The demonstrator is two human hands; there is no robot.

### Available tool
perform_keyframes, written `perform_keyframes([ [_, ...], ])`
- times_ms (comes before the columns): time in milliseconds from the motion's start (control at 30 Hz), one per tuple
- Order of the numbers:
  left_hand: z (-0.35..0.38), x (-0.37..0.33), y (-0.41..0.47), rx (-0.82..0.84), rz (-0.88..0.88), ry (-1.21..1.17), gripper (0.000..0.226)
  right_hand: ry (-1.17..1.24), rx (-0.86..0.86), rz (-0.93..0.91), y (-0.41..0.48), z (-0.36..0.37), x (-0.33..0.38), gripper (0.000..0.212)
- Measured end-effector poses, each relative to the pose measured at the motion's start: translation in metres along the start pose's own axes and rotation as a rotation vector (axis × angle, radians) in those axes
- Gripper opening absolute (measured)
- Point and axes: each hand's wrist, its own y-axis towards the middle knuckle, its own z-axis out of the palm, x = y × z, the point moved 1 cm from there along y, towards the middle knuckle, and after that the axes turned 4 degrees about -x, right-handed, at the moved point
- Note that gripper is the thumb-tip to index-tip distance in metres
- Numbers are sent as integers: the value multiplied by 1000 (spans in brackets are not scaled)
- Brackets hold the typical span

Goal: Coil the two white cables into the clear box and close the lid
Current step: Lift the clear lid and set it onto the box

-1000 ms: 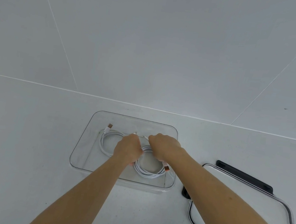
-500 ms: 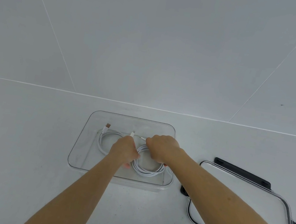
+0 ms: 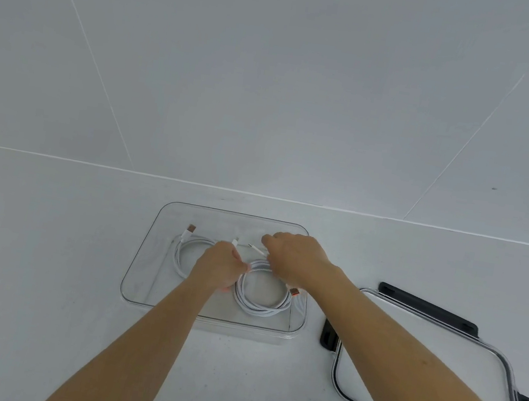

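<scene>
Pinching the left coil point(image 3: 177, 256) with the curled left hand point(image 3: 219, 267) and curling the right hand point(image 3: 295, 257) over the right coil point(image 3: 259, 308), grip hidden, all inside the clear box point(image 3: 145, 285). Likely risking springy loops unwinding on release, rising over the rim and fouling the lid point(image 3: 436, 335).

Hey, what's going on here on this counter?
A person is arranging two white cables in the clear box. The left coil and the right coil lie side by side inside it. The left hand grips the left coil where the loops meet. The right hand curls over the right coil's top, its hold hidden. The lid lies on the counter to the right, not yet on.
</scene>
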Motion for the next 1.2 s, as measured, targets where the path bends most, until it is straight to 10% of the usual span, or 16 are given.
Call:
perform_keyframes([
  [467,-31,-53,-67,-333,352,-150,27,298,-657,109,-98,-27,-56,51],
  [867,69,-99,-137,-144,844,31,54,303,-578,486,-213,17,-102,71],
  [1200,153,-58,-117,6,595,352,67,493,-465,885,-284,87,-138,68],
])
